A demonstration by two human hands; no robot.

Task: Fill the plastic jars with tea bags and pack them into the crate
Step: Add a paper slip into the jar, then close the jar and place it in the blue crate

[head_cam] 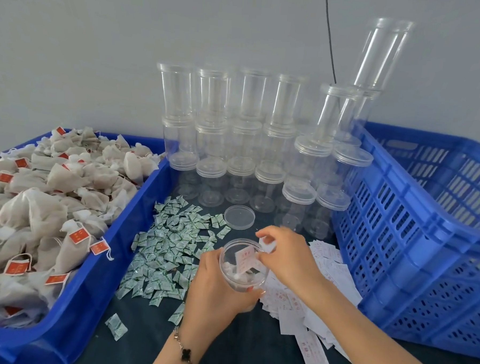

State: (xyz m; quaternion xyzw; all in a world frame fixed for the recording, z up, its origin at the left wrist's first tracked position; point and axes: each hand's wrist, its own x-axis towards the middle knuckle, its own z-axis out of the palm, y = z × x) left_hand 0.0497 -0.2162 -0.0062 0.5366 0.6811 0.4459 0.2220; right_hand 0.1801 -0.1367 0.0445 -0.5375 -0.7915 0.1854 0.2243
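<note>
Progress: early | left hand (216,286) grips open plastic jar (242,265) at 6 o'clock, tea bags already inside | right hand (286,256) pinches paper slip (246,261) into its mouth | lid (239,217) off | crate (425,233) at 3 o'clock apparently unpacked | stacked jars (235,137) at 12 o'clock unfilled

- Red tags (79,236) on tea bags in left tray: pale marks, too small to read.
- White slips (312,350) on bench, near right: red print, blurred, unreadable.
- Slip in open jar (246,259): red characters, not legible.
- Green-and-white sachets (165,250) at centre: printing too fine to make out.
</note>
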